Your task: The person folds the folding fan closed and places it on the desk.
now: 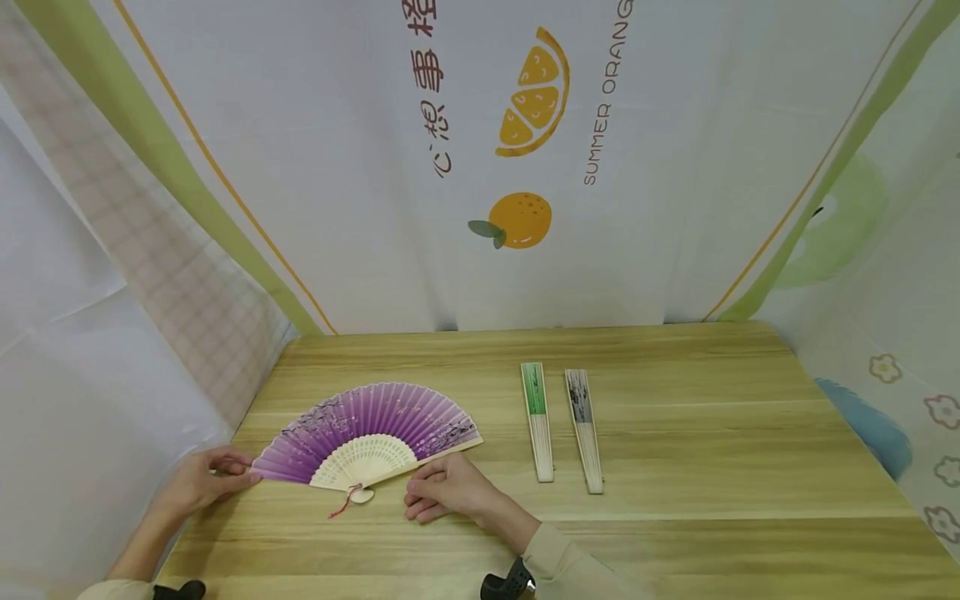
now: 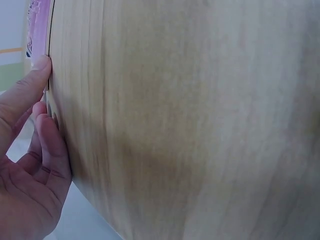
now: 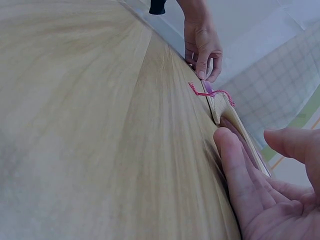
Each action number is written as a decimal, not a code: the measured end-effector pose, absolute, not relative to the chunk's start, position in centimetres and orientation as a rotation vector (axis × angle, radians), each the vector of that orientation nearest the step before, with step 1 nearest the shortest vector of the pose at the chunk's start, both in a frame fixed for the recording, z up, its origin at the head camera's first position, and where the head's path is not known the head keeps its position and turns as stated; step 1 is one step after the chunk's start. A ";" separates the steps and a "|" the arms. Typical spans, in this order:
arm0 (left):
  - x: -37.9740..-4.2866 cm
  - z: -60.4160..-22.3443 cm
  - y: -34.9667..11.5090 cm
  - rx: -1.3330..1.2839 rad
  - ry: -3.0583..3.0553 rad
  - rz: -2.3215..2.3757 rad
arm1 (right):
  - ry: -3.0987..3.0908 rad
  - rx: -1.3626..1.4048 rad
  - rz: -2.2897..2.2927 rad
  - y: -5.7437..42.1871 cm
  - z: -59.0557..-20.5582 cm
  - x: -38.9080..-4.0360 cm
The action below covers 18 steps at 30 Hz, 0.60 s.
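A purple folding fan with a pale slatted base and a red cord lies spread on the left half of the table. My left hand pinches its left outer edge; in the left wrist view the thumb presses the purple cloth there. Beside the fan's right outer rib is my right hand, fingers loosely bent. The right wrist view shows its thumb held apart from the fingers, with nothing gripped between them. Whether those fingers touch the rib, I cannot tell.
Two folded fans, one green and one grey, lie side by side right of the purple fan. The wooden table has white printed cloth hanging behind it and at both sides.
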<state>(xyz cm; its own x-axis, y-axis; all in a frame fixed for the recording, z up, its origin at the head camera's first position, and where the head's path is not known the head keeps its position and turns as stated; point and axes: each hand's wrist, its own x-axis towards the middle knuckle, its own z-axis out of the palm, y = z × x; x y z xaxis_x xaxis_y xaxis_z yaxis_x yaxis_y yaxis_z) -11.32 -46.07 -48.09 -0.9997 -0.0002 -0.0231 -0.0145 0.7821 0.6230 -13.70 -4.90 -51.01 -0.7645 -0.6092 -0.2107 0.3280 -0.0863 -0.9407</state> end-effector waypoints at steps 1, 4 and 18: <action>-11.3 -48.2 -46.1 -0.006 2.944 1.042 | 1.563 -0.309 -1.908 -4.9 -51.0 -13.7; -11.3 -48.3 -46.1 0.025 2.945 1.077 | 1.574 -0.301 -1.910 -5.0 -51.0 -13.6; -11.5 -48.5 -46.2 -0.011 2.943 1.085 | 1.600 -0.216 -1.964 -6.1 -51.1 -13.2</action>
